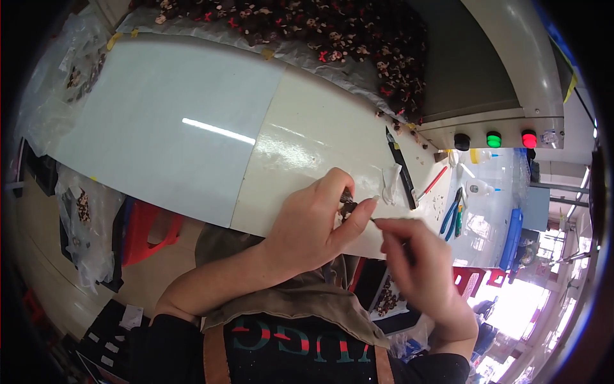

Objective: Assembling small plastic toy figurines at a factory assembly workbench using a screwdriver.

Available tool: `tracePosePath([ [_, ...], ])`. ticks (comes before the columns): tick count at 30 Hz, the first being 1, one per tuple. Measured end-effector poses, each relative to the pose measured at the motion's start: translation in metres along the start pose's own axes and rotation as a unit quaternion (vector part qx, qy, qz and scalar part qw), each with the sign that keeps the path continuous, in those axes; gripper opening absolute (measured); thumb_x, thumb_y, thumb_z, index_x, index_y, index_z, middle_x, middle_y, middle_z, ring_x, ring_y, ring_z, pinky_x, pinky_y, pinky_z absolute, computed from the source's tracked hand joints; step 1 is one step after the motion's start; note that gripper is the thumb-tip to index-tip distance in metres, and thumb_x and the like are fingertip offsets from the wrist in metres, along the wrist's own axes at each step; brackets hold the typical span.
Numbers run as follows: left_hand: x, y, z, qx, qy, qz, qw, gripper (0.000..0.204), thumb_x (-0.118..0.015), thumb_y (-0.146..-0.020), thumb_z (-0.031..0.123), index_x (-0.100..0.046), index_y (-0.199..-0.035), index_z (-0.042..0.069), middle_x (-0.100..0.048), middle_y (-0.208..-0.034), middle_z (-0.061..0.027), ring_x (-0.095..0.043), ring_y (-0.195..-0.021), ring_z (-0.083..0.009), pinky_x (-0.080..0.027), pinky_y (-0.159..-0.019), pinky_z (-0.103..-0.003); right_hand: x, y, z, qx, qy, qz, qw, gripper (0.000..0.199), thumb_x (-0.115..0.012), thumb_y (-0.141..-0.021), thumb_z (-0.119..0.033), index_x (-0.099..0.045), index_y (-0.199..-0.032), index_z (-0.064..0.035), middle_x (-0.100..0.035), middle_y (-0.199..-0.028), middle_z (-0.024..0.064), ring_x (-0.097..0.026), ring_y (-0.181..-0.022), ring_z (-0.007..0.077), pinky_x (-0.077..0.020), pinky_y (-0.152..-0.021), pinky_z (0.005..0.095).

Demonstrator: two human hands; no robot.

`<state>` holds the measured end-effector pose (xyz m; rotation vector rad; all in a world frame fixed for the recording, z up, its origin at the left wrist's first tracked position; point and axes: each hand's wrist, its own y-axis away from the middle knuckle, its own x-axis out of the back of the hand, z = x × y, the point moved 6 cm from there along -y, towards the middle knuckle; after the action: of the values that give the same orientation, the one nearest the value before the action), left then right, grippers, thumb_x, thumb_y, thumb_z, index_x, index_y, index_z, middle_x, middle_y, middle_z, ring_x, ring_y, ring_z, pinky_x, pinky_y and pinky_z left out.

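Observation:
Above the front edge of the bench, my left hand (311, 221) pinches a small dark brown figurine (347, 206) between thumb and fingers. Its details are mostly hidden by the fingers. Just to the right, my right hand (416, 259) is closed, with thumb and forefinger together. From its fingertips a thin dark sliver (373, 220) points toward my left thumb; I cannot tell what kind of thing it is. A small gap separates the two hands.
A heap of small brown figurines (307, 29) with red and tan parts lies along the back. Right of my hands are a black cutter knife (401, 168), a red pen-like stick (433, 182), pliers (451, 211) and glue bottles (480, 187). A machine with coloured buttons (494, 139) stands behind.

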<state>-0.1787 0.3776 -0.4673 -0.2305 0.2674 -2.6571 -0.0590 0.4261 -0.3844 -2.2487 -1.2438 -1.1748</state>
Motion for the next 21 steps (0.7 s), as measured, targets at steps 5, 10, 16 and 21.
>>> tracePosePath([
  [5,0.01,0.011,0.001,0.003,0.023,-0.026,0.999,0.02,-0.06,-0.087,0.017,-0.046,-0.088,0.003,-0.048,-0.058,-0.0042,-0.046,-0.047,-0.01,-0.035,-0.043,-0.026,0.0,-0.006,-0.002,-0.119,-0.089,-0.069,0.986,0.016,-0.055,-0.088,-0.002,-0.056,-0.104,0.0007,-0.061,-0.077,0.0057,-0.059,-0.07,0.0095,-0.0467,-0.062,0.0241],
  [10,0.013,0.011,0.004,-0.008,0.039,-0.012,0.999,0.022,-0.062,-0.086,0.016,-0.046,-0.093,0.003,-0.047,-0.06,-0.003,-0.045,-0.048,-0.0091,-0.036,-0.044,-0.025,-0.002,-0.008,-0.003,-0.007,0.005,-0.05,0.999,0.017,-0.056,-0.085,0.0,-0.056,-0.102,-0.0002,-0.061,-0.078,0.008,-0.06,-0.068,0.0148,-0.0471,-0.061,0.0269],
  [16,0.012,0.011,0.011,-0.047,0.027,0.035,0.998,0.028,-0.069,-0.081,0.015,-0.048,-0.096,0.004,-0.049,-0.07,-0.0019,-0.044,-0.054,-0.0071,-0.036,-0.047,-0.023,-0.013,-0.004,0.004,0.15,0.129,0.038,0.979,0.03,-0.062,-0.075,0.006,-0.056,-0.102,-0.0035,-0.054,-0.066,0.0086,-0.055,-0.056,0.0253,-0.044,-0.05,0.0338],
  [21,0.017,0.01,0.01,-0.035,0.061,0.04,0.997,0.029,-0.073,-0.077,0.015,-0.05,-0.09,0.004,-0.049,-0.068,-0.0013,-0.042,-0.053,-0.0067,-0.035,-0.047,-0.022,-0.013,-0.009,-0.004,0.224,0.184,0.048,0.956,0.028,-0.065,-0.073,0.004,-0.057,-0.099,-0.0031,-0.052,-0.061,0.0072,-0.053,-0.051,0.0232,-0.0426,-0.047,0.033],
])
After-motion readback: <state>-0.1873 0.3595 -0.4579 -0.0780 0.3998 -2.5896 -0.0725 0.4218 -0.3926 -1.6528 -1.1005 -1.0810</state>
